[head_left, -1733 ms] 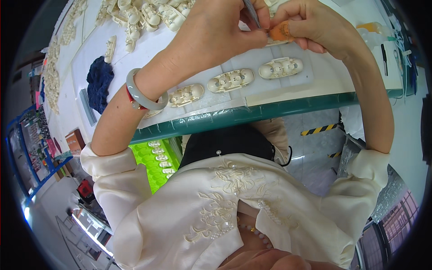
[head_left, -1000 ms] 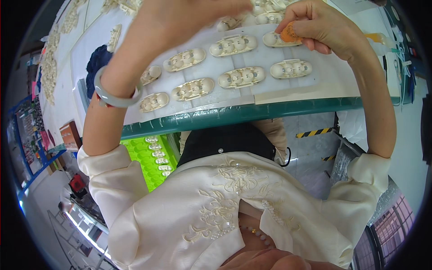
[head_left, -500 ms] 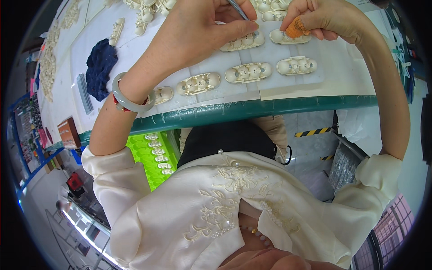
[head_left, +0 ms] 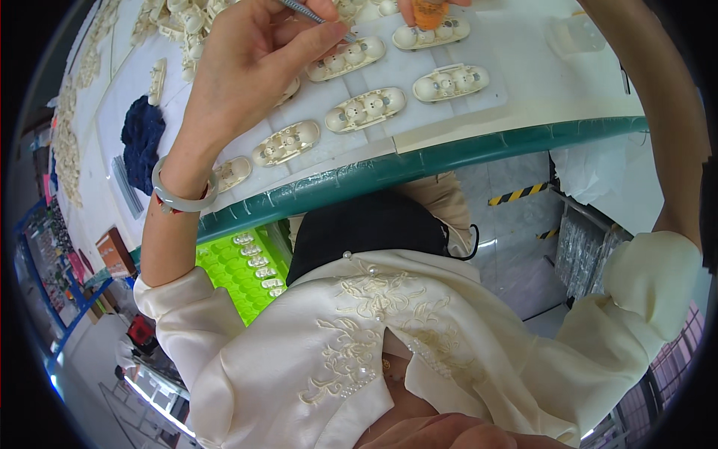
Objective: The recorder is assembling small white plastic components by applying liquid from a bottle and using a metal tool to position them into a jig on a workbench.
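My left hand (head_left: 280, 41), fingers closed, grips a slim grey ribbed metal tool (head_left: 308, 10). The tool's tip ends at the upper edge of a cream oval piece with rounded domes (head_left: 348, 60). My right hand (head_left: 407, 9) is mostly cut off by the upper edge. An orange knobbly finger cot (head_left: 430, 15) covers one of its fingertips, which meets the top of another cream oval piece (head_left: 434, 34). Anything pinched there is hidden. Nearer me lie similar pieces, among them one at right (head_left: 451, 83), one in the middle (head_left: 365, 110) and one farther left (head_left: 286, 143).
A dark blue cloth (head_left: 142, 138) and grey strips (head_left: 127, 185) lie at the left. Heaped cream pieces (head_left: 179, 26) are behind them. A green table edge (head_left: 329, 174) runs before me, with a bright green tray (head_left: 228, 278) below. A clear container (head_left: 576, 36) stands at right.
The whole view has shifted, so table, pieces and hands sit farther left and higher. Much of my right hand has left the picture. Both hands stay at the same two pieces.
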The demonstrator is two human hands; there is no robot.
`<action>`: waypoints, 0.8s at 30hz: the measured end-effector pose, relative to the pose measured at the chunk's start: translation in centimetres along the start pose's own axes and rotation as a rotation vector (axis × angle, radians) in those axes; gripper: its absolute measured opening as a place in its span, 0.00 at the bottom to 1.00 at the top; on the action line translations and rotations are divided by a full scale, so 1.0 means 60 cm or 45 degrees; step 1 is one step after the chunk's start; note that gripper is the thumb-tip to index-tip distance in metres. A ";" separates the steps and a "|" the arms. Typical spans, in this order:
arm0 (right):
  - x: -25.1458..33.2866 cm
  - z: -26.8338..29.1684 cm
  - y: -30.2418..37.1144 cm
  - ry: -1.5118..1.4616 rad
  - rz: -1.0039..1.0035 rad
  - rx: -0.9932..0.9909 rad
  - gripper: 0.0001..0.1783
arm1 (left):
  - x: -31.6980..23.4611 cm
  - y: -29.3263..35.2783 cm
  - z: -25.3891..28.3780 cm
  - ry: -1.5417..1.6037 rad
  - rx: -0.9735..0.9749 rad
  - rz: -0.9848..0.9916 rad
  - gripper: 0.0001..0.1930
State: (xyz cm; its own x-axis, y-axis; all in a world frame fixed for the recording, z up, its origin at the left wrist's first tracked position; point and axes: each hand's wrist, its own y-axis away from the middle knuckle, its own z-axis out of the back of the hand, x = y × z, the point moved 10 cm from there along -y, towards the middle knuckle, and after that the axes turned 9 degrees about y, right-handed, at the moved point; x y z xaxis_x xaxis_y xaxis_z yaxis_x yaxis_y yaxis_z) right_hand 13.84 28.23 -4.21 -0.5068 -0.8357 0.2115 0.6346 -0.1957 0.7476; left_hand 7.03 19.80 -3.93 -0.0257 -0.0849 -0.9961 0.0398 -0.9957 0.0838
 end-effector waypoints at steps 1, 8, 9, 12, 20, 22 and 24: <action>0.005 0.006 0.012 0.139 -0.046 -0.013 0.07 | -0.001 -0.001 -0.004 -0.027 0.046 -0.009 0.06; -0.032 -0.017 0.060 0.066 -0.123 0.001 0.07 | -0.029 -0.014 -0.046 -0.157 0.110 -0.108 0.06; -0.036 -0.024 0.047 -0.154 -0.067 -0.019 0.07 | -0.030 -0.010 -0.038 -0.184 0.082 -0.163 0.05; -0.038 -0.040 0.029 -0.505 -0.035 -0.045 0.07 | -0.037 -0.010 -0.025 -0.197 0.024 0.024 0.06; -0.053 -0.046 0.038 -0.782 -0.133 -0.153 0.08 | -0.039 -0.013 -0.025 -0.270 0.074 0.023 0.07; -0.051 -0.044 0.042 -0.773 -0.140 -0.157 0.08 | -0.048 -0.011 -0.025 -0.305 0.039 -0.043 0.06; -0.046 -0.040 0.051 -0.701 -0.188 -0.154 0.07 | -0.055 -0.014 -0.036 -0.371 0.071 -0.065 0.06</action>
State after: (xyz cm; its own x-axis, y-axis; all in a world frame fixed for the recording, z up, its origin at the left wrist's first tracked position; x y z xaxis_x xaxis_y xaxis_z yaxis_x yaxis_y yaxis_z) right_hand 18.61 28.70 -4.01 -0.8029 -0.4119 0.4309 0.5802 -0.3740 0.7235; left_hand 9.22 20.96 -0.79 -0.3121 -0.0336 -0.9494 -0.0237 -0.9988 0.0431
